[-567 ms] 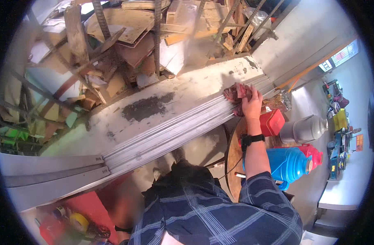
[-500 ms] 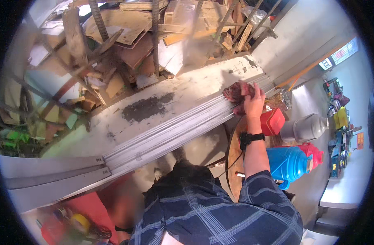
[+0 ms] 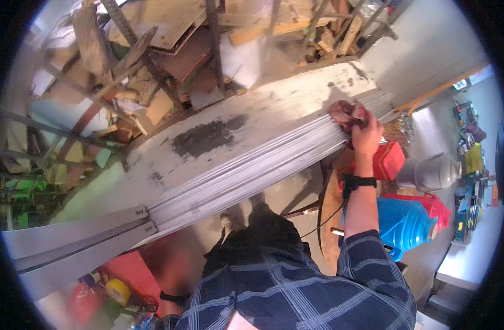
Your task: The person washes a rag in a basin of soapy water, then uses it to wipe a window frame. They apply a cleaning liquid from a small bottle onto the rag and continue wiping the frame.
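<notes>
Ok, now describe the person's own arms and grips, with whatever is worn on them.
The right sleeve is short, dark navy, crossed by pale plaid lines. A black strap circles the right wrist, and a thin dark cable runs near it. The right grip is ungloved. A dark band crosses the left wrist; the left grip is blurred.

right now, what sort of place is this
Probably a modest home or small workshop, seen from indoors: scrap wood is piled beyond metal bars, and a blue flask sits on this side of the pale sill.
</notes>
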Demonstrator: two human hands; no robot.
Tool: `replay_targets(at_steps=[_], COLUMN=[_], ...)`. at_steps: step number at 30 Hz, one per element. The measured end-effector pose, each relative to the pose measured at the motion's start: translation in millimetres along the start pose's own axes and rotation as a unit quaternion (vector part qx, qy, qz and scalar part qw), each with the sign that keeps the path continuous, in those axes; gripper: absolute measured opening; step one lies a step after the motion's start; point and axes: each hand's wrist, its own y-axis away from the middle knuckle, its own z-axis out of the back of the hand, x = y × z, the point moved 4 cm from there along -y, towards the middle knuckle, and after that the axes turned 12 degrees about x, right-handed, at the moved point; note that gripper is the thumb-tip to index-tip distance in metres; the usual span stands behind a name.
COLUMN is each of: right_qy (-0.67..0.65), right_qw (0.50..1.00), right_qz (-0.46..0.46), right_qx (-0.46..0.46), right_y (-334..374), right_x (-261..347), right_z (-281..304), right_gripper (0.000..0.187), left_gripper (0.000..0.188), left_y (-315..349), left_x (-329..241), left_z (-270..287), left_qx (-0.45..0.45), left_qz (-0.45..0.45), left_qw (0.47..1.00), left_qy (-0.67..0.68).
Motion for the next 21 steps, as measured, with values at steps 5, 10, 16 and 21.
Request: replay_targets(at_steps=[5,10,16,21], right_qy=[-0.052,-0.178,-0.117,-0.175], right_qw=[0.997,0.984,0.988,0.981], right_qz=[0.015,0.026,0.099,0.077], right_qx=[-0.049,0.012,0.011,-0.021], right_y=[9,14,27,22], right_x=[14,42,54,46], right_z=[-1,-7,4,-3], right_gripper=[0.062,0.048,0.051,0.052], left_gripper=[0.032,0.034,0.015,0.021], left_y=[-6,-20,-50,-56], left_x=[14,-81,-24,-58], left_z=[15,-50,-38,-54], left_qx=[0.103,0.104,0.153,0.133], left_qz=[0.05,0.166,0.065,-0.081], left_qw=[0.868,0.897,0.901,0.798], left_qy=[-0.483,-0.397,-0.401,-0.583])
